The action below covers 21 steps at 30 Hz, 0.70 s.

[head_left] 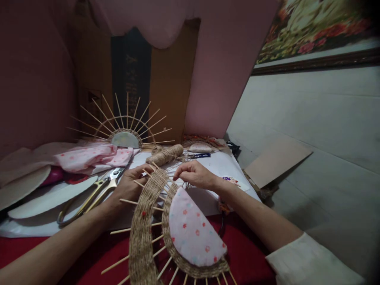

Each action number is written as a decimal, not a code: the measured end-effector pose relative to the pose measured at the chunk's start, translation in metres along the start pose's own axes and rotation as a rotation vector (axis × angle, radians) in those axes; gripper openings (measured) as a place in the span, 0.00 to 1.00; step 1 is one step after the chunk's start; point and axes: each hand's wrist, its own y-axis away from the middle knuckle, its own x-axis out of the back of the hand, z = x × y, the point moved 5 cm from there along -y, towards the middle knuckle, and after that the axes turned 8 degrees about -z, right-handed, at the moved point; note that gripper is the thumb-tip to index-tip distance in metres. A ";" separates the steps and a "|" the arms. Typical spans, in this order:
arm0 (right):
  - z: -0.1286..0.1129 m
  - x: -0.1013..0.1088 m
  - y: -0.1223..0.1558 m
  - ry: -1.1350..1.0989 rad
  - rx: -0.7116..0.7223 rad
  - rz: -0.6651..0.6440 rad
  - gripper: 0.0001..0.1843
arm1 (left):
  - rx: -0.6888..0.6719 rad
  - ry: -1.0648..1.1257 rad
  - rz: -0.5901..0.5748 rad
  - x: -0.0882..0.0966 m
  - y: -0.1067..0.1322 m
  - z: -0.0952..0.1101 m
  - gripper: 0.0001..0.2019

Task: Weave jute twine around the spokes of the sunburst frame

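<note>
A half-round woven piece [142, 225] made of jute twine over thin sticks lies in front of me, its stick ends fanning out to the left and bottom. Its middle is a half-disc of white cloth [194, 231] with small red flowers. My left hand [133, 185] is closed on the far end of the woven band, with the fingertips partly hidden behind it. At the inner side of that same end, my right hand [194, 174] pinches what looks like a strand of twine. A roll of jute twine [165, 154] lies just beyond both hands.
Gold-handled scissors [102, 190] lie beside my left forearm, near white curved boards [53, 198] and flowered cloth [92, 156]. Another stick-and-twine half-round [126, 138] leans against a cardboard box [170, 79] at the back. A dark blue tool [199, 155] lies beyond my right hand.
</note>
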 end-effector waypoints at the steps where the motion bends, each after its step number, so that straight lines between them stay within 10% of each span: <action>1: 0.000 0.000 0.000 0.011 0.007 0.004 0.13 | 0.002 -0.008 -0.002 0.000 0.000 0.000 0.04; 21: 0.000 0.006 0.008 -0.220 0.085 0.027 0.08 | 0.064 -0.014 0.114 0.012 -0.001 -0.012 0.10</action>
